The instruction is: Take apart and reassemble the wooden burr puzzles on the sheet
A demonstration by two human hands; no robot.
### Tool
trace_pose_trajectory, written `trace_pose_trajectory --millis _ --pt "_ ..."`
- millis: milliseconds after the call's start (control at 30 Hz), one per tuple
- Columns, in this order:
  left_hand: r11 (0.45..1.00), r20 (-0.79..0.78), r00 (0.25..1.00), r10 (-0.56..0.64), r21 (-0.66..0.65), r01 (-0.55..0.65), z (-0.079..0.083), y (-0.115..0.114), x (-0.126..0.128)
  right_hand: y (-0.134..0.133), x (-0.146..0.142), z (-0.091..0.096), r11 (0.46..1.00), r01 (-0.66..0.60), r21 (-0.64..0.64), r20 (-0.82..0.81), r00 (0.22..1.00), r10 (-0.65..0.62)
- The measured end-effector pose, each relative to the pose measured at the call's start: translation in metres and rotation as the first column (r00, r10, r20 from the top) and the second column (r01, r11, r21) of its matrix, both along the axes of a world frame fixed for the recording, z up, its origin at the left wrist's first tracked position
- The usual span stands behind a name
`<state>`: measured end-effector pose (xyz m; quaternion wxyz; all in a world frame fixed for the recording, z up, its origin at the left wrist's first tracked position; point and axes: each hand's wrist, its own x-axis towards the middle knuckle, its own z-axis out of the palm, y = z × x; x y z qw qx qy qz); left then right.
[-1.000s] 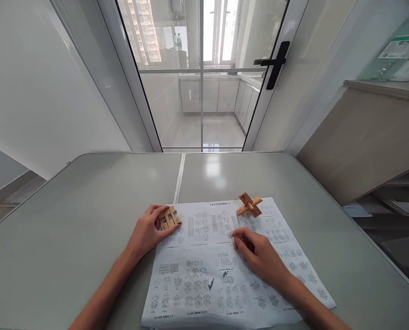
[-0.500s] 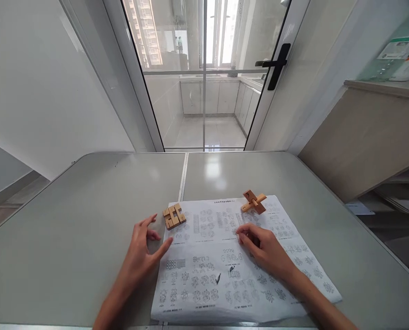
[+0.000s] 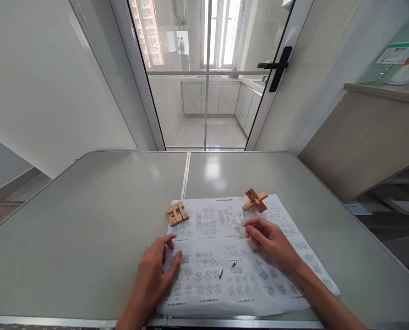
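Observation:
My left hand (image 3: 156, 268) rests at the left edge of a printed paper sheet (image 3: 211, 250), thumb and bent fingers apart, holding nothing. Just beyond its fingertips, a flat block of interlocked wooden puzzle pieces (image 3: 177, 214) lies on the sheet's upper left corner. My right hand (image 3: 271, 239) is over the right half of the sheet, its fingers curled in and the thumb close to the index finger; no object shows in it. Above that hand, a cross-shaped wooden puzzle (image 3: 255, 200) of crossing pieces with dark marks sits at the sheet's top edge, apart from my fingers.
The sheet lies on a grey table (image 3: 87, 229) with a metal seam and rim. Behind the table stands a glass door with a black handle (image 3: 276, 68). At right is a wooden shelf unit (image 3: 358, 137) with plastic-wrapped bottles on top.
My left hand has moved right and toward me, away from the flat wooden block and onto the sheet's edge. My right hand has shifted slightly right. The view has tilted a little.

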<state>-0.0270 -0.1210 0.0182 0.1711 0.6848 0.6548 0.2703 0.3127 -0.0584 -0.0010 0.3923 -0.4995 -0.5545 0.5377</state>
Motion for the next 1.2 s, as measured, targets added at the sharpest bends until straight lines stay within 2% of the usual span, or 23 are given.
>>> trace_pose_trajectory --millis 167,367,567,667,733,867,1067,1200 --pt "0.999 -0.023 0.999 -0.024 0.028 0.025 -0.001 -0.001 -0.001 0.003 0.009 0.003 0.986 0.147 -0.075 -0.263 0.951 -0.162" --pt "0.999 -0.051 0.998 -0.035 0.029 0.036 -0.001 -0.001 0.000 0.004 0.010 0.007 0.985 0.132 -0.110 -0.378 0.911 -0.165" --pt "0.998 -0.072 0.996 -0.050 0.033 0.052 -0.003 -0.001 -0.002 0.007 0.020 0.009 0.972 0.089 -0.217 -0.667 0.713 -0.214" --pt "0.997 -0.080 0.995 -0.057 0.038 0.060 -0.004 -0.001 -0.003 0.009 0.026 0.006 0.962 0.080 -0.261 -0.744 0.619 -0.253" --pt "0.997 -0.083 0.995 -0.062 0.038 0.065 -0.005 -0.001 -0.003 0.009 0.027 0.005 0.959 0.084 -0.272 -0.760 0.593 -0.267" --pt "0.997 -0.093 0.994 -0.064 0.044 0.068 -0.005 -0.002 -0.002 0.009 0.027 0.006 0.954 0.131 -0.269 -0.725 0.624 -0.291" --pt "0.995 -0.102 0.993 -0.065 0.068 0.072 -0.006 -0.001 -0.002 0.008 0.027 0.011 0.960 0.221 -0.174 -0.593 0.754 -0.282" --pt "0.996 -0.094 0.993 -0.069 0.051 0.074 -0.005 -0.002 -0.002 0.008 0.029 0.010 0.958 0.222 -0.183 -0.594 0.751 -0.288"
